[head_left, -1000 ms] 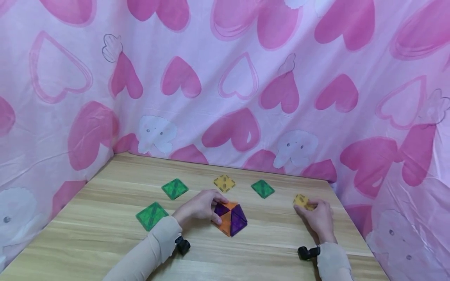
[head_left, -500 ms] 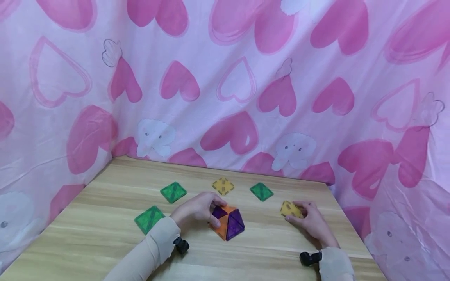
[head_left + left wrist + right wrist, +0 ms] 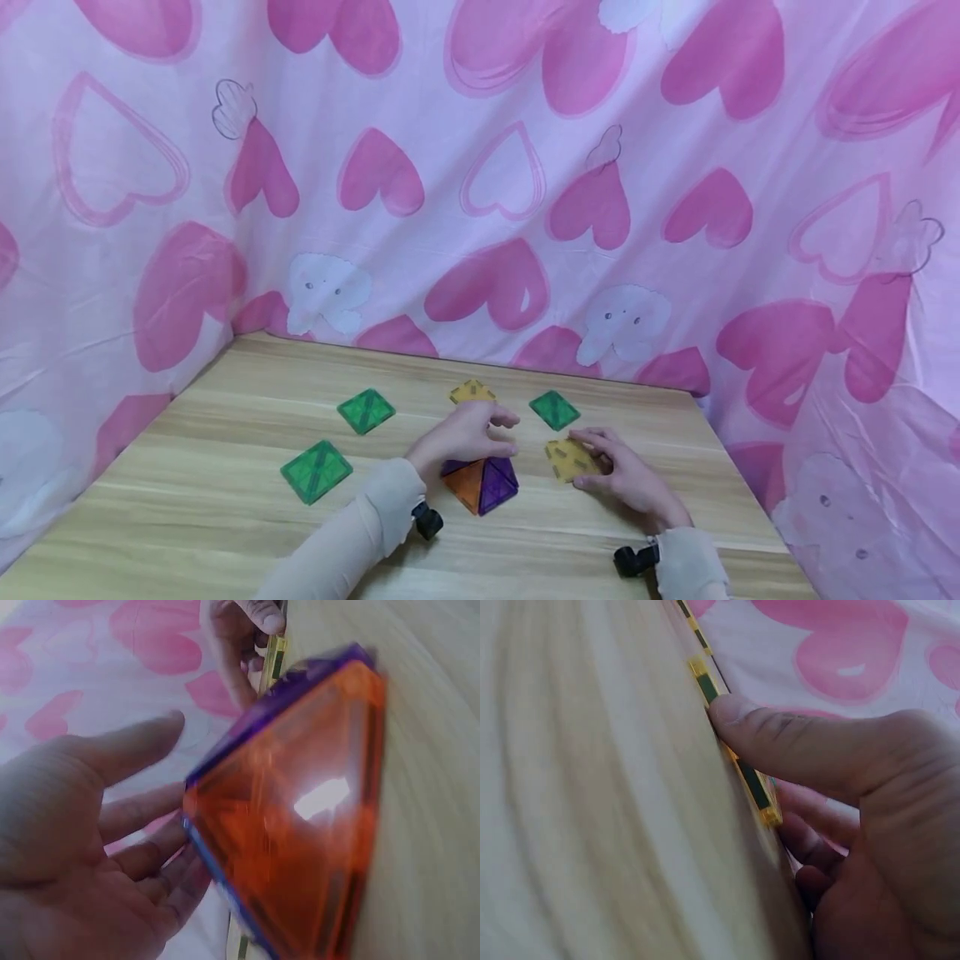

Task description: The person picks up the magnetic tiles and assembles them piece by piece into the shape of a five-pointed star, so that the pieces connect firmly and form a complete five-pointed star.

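Orange-purple pyramid (image 3: 463, 483) appears built, mid-worktop (image 3: 187, 483). Left hand (image 3: 467, 435): fingers parted beside it, contact unclear. Right hand (image 3: 632, 482) pinches yellow tile (image 3: 566, 460), unjoined. Green tiles (image 3: 365, 411), toward far and left edges, remain loose.

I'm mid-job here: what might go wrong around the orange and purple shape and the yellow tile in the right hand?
The left hand is close over the orange and purple shape, so a small dip might knock or shift it.

The right hand grips the yellow tile by its edges; the tile might slip, or bump the shape if carried too far left.

The left hand partly hides the far yellow tile in the head view, so a brush there could go unseen.
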{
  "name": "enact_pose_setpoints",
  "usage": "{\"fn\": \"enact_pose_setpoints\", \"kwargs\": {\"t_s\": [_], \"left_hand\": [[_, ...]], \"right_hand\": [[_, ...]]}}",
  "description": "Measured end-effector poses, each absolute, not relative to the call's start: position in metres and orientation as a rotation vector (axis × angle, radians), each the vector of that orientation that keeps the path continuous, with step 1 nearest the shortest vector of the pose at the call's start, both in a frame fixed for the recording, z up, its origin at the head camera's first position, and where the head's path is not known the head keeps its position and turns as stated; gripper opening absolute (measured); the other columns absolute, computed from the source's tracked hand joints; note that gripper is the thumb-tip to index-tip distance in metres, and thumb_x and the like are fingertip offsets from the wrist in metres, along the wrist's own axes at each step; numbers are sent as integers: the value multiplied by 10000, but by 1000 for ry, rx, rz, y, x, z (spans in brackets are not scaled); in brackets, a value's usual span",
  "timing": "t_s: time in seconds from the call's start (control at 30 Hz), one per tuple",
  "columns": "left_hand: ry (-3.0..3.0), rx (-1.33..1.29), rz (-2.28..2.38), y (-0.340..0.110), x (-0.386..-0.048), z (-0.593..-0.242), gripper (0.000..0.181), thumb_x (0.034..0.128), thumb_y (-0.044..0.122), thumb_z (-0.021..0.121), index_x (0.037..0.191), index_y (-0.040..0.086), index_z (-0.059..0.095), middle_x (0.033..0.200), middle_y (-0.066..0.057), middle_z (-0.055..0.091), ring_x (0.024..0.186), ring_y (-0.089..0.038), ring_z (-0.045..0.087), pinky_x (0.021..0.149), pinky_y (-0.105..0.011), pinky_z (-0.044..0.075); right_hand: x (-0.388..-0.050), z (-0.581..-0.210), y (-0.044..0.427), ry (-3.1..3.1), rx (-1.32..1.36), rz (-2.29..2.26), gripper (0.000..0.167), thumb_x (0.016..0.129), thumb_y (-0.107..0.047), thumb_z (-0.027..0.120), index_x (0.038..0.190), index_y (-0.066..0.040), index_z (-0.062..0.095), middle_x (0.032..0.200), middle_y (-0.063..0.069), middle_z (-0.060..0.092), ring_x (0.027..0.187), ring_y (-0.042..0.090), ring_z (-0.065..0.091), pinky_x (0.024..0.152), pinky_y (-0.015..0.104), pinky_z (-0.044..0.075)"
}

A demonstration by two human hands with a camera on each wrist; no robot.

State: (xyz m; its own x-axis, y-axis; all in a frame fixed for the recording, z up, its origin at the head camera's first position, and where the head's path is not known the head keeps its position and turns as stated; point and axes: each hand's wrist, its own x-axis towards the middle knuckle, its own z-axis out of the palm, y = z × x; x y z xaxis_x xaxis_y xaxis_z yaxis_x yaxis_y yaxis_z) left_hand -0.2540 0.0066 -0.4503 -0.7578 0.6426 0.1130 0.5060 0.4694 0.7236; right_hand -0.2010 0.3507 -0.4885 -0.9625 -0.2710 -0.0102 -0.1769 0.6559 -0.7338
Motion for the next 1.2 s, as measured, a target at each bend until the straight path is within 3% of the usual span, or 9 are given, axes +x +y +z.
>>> {"fn": "enact_pose_setpoints", "kwargs": {"t_s": [0.1,0.23,0.47,0.77,1.0,1.2], "left_hand": [[2567,1001,1117,17,-253,-448,498,977,242,891,1410,42,752,1316,-91,793,1250,-271,735,1059,-411,601],[2610,1004,1048,30,-254,-449,490,942,227,922,1366,33,774,1228,-81,818,1148,-223,765,994,-336,614],[2633,920,1087,45,-250,-455,433,896,198,950,1257,-1,820,1150,-85,823,1032,-163,743,925,-299,615],[2675,832,1059,49,-247,-462,381,840,191,991,1186,87,872,1157,-7,829,1066,-143,727,942,-320,611],[2749,834,1053,52,-248,-466,216,806,184,1020,990,158,910,981,70,771,840,-32,630,749,-230,553],[2759,863,1064,53,-247,-467,187,802,168,1018,937,142,891,912,65,758,803,-19,610,737,-217,545]], "right_hand": [[-199,-491,346,2704,-403,-1248,829,901,-339,928,1644,-311,560,1693,-14,490,1533,328,438,1276,686,278],[-198,-493,343,2682,-391,-1288,834,888,-310,936,1636,-326,568,1713,-19,466,1565,322,369,1293,699,223],[-199,-489,344,2718,-347,-1300,662,863,-281,959,1458,-159,694,1542,103,508,1470,366,452,1275,718,275],[-199,-490,338,2753,-341,-1234,564,887,-327,948,1408,-255,744,1450,46,553,1418,304,456,1241,653,337],[-199,-490,334,2772,-402,-1218,535,908,-300,929,1411,-255,752,1387,41,581,1355,282,474,1175,543,377],[-200,-494,335,2754,-413,-1274,519,922,-269,926,1406,-222,745,1351,31,658,1233,239,576,1056,335,473]]}}
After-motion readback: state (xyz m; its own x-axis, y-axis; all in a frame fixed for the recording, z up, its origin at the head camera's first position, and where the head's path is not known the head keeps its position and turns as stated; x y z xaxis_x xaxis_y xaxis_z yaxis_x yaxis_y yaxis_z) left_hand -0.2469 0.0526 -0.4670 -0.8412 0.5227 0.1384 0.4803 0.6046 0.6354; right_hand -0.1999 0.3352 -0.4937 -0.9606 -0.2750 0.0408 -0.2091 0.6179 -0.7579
